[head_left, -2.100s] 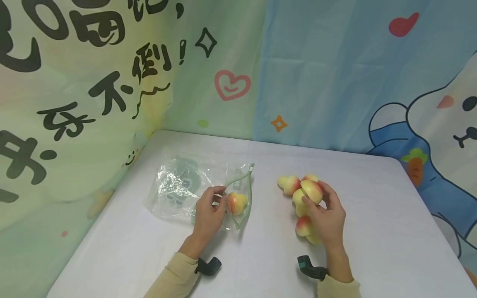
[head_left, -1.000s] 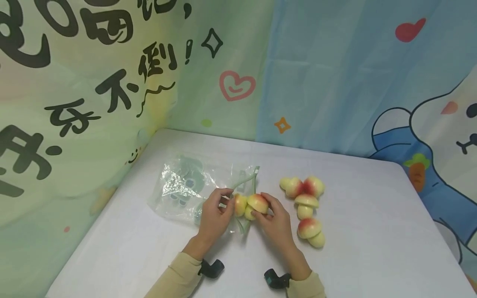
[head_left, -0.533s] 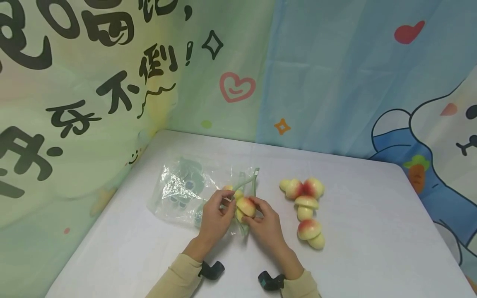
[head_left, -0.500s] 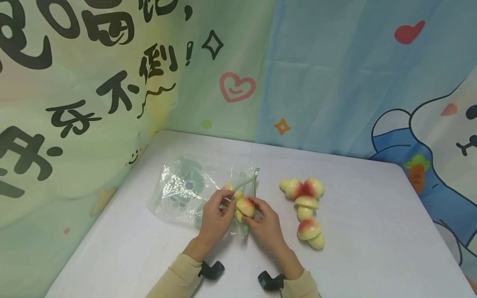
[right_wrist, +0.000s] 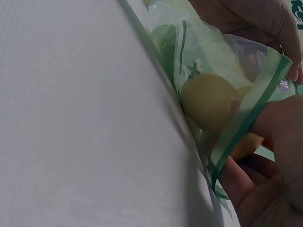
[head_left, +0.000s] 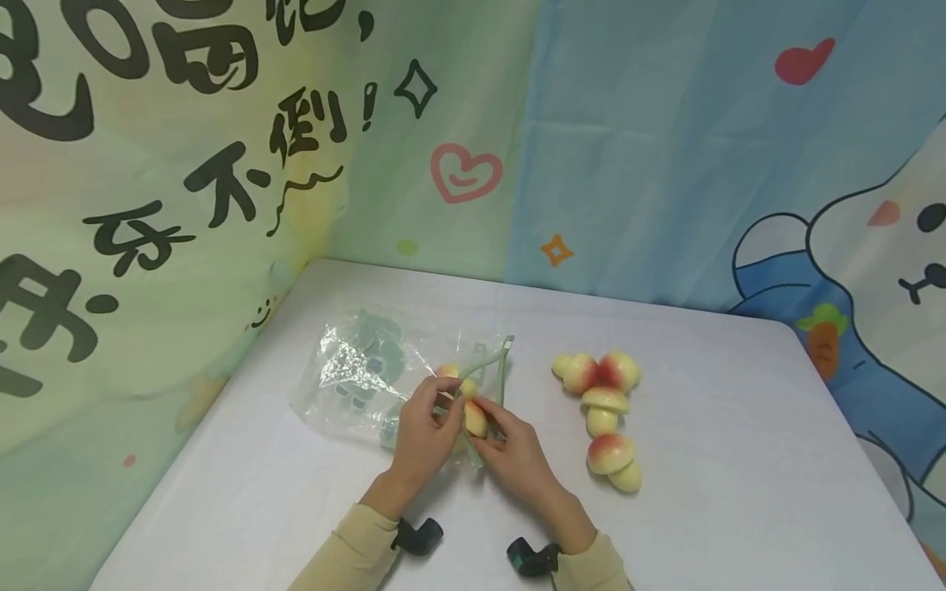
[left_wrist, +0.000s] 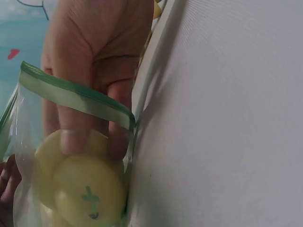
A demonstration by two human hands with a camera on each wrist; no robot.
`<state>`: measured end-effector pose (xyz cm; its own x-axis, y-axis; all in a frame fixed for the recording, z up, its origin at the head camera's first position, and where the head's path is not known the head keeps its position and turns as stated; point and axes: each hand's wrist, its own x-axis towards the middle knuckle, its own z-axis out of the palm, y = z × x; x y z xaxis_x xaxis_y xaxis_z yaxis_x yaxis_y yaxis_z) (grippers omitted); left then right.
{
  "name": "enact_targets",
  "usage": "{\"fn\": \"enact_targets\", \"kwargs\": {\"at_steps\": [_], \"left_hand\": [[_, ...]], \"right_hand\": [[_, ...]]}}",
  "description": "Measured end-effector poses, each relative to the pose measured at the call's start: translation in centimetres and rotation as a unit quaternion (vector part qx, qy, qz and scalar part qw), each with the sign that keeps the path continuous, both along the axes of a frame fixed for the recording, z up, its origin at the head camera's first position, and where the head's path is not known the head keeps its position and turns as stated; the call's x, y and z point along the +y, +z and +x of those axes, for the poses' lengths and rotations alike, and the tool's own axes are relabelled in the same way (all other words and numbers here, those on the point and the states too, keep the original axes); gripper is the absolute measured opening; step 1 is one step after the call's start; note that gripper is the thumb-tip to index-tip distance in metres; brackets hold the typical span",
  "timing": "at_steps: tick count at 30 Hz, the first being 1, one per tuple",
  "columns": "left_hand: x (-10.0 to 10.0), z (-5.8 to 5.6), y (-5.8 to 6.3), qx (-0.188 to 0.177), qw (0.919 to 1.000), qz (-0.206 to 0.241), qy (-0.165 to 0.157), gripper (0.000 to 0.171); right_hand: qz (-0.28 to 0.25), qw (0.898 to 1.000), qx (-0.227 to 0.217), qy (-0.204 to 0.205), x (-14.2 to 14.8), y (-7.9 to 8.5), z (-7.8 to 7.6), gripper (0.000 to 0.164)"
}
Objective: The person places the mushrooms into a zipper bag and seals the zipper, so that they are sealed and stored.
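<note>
A clear plastic zip bag (head_left: 328, 410) with a green zip edge and a green print lies on the table, its mouth facing right. My left hand (head_left: 423, 431) pinches the bag at its mouth. My right hand (head_left: 517, 455) has its fingers inside the mouth, holding a yellow toy mushroom (head_left: 475, 420) with an orange-red blush. In the right wrist view, thumb and fingers grip this mushroom (right_wrist: 210, 101) past the green zip strip (right_wrist: 251, 111). Deeper in the bag, another toy mushroom (head_left: 447, 372) shows partly behind the left fingers.
Several more yellow toy mushrooms with red blushes, among them one lying nearest the front (head_left: 613, 461), form a cluster right of the bag on the white table (head_left: 739, 443). A printed cloth backdrop (head_left: 628, 164) stands behind the table and along its left side.
My right hand has picked a toy mushroom from the cluster, carried it left and pushed it into the bag's mouth. The first mushroom has shifted deeper inside. My left hand keeps its hold on the bag.
</note>
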<state>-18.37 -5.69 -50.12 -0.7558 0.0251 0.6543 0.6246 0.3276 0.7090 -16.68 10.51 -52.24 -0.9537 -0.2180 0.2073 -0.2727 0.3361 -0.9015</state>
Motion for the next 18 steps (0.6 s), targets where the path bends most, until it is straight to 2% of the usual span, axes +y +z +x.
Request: {"fn": "enact_targets", "kwargs": {"at_steps": [4, 8, 12, 15, 18], "left_hand": [[-0.2, 0.0, 0.1, 0.009, 0.9998, -0.009, 0.016, 0.022], [-0.3, 0.1, 0.2, 0.007, 0.9998, -0.004, 0.020, 0.023], [-0.2, 0.1, 0.2, -0.003, 0.9998, 0.009, 0.015, 0.025], [0.0, 0.2, 0.5, -0.005, 0.9997, 0.018, 0.015, 0.027], [0.2, 0.7, 1.7, -0.002, 0.9995, 0.023, 0.020, 0.026]], "right_hand": [[-0.016, 1.000, -0.007, -0.004, 0.2, 0.3, 0.0, 0.063], [-0.034, 0.999, 0.004, -0.025, 1.0, 0.8, 0.1, 0.061], [-0.017, 0.998, 0.027, -0.058, 2.3, 1.6, 0.3, 0.055], [-0.006, 0.995, 0.053, -0.088, 3.2, 2.8, 0.7, 0.051], [-0.007, 0.989, 0.097, -0.111, 4.0, 4.9, 1.4, 0.048]]}}
